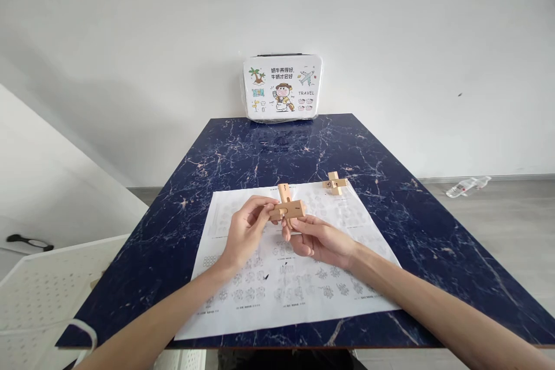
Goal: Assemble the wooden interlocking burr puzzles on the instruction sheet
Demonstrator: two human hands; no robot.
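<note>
Above a printed sheet (243,312) my two hands hold wooden puzzle pieces (295,208) that cross each other, one lying sideways and one pointing away from me. My left hand (247,228) pinches the left end of the sideways piece between thumb and fingers. From below and to the right, my right hand (318,238) grips the pieces near their crossing, with its fingers curled. Dark marks show on the wood. Beyond my right hand, an assembled wooden cross (334,183) rests at the sheet's far right corner.
The sheet lies on a dark blue marbled table (277,156). A white case with cartoon prints (284,89) stands at the table's far edge against the wall. White perforated furniture (39,277) is on the left. A clear plastic bottle (468,186) lies on the floor at right.
</note>
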